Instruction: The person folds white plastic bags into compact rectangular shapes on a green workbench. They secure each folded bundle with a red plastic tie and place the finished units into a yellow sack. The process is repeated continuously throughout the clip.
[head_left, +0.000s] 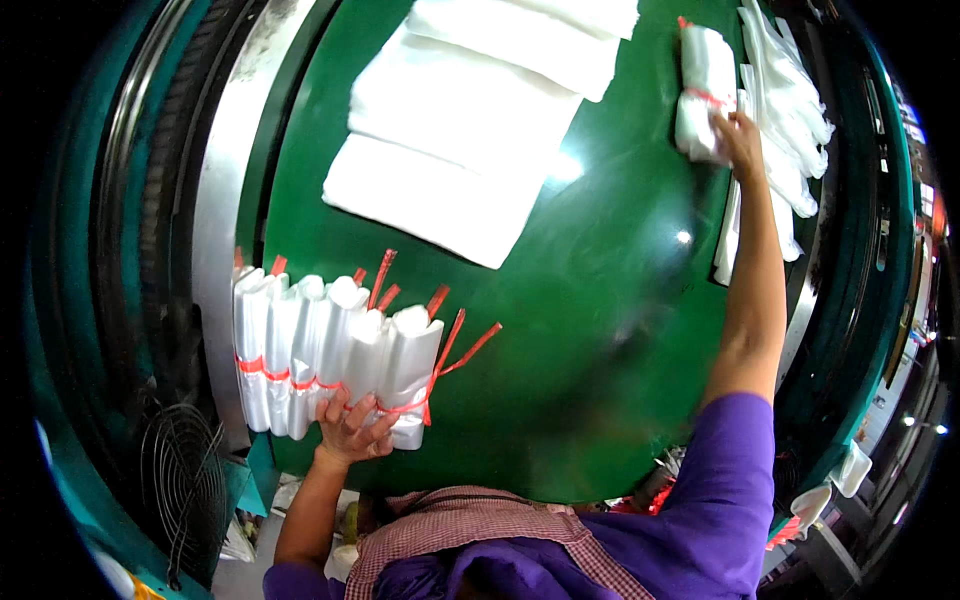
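Observation:
At the lower left, a row of folded clear-white plastic bag bundles [318, 325] stands side by side, each bound with a red tie. My left hand [352, 430] grips the near end of this row, its fingers bent against the bundles on the right side. Loose red tie ends stick out past their far ends. Far to the right, my outstretched right hand [738, 140] holds another tied bag bundle [708, 60] by its near end, just below its red band. Part of the grip there is hidden.
Overlapping stacks of flat white plastic sheets [455, 100] lie on the green tabletop [560, 370] at the far middle. Loose white plastic strips [785, 110] spread along the right edge. A metal rail [235, 150] and a wire fan guard [180, 470] border the left.

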